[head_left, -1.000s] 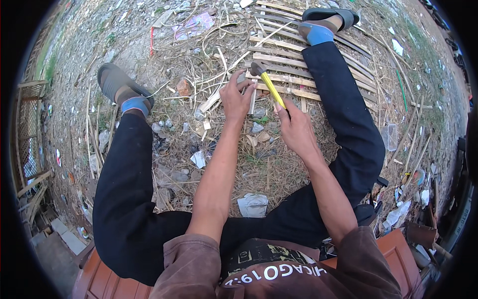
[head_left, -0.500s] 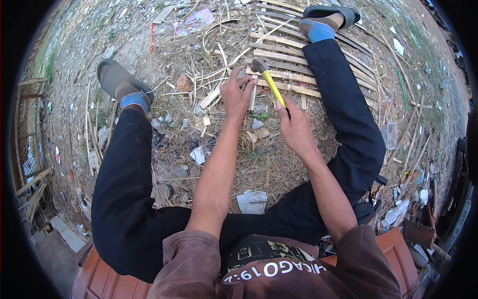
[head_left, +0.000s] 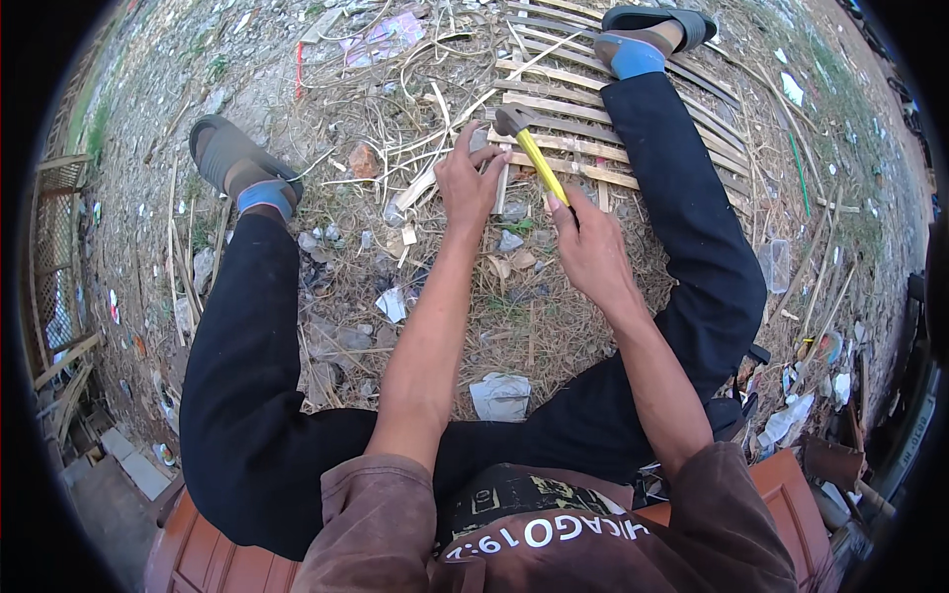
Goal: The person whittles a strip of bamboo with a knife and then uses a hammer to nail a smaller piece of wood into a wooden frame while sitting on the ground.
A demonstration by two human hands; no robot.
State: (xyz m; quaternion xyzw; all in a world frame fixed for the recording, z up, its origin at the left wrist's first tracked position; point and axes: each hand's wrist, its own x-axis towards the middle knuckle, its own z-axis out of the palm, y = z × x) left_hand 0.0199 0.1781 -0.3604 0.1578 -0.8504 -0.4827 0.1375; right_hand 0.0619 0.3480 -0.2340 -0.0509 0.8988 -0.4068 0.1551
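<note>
My right hand (head_left: 593, 252) is closed round the yellow handle of a hammer (head_left: 540, 166). Its dark metal head hovers over the near left corner of a rack of thin wooden slats (head_left: 568, 145). At that same corner my left hand (head_left: 467, 193) has its fingers bent round the end of a slat, the thumb close below the hammer head. Whether a nail is between those fingertips is too small to tell. The rack lies on the ground, partly under my right leg and sandalled foot (head_left: 657, 40).
Loose thin strips (head_left: 420, 148) lie tangled left of the rack. A reddish stone (head_left: 363, 161), white scraps (head_left: 500, 397) and a clear plastic container (head_left: 774, 267) are scattered on the dry grass. My left foot (head_left: 242, 163) rests at the left. Beneath me is a reddish-brown panelled board (head_left: 227, 553).
The hammer head has risen slightly, with my right hand tilting a little. My left hand stays at the rack's corner.
</note>
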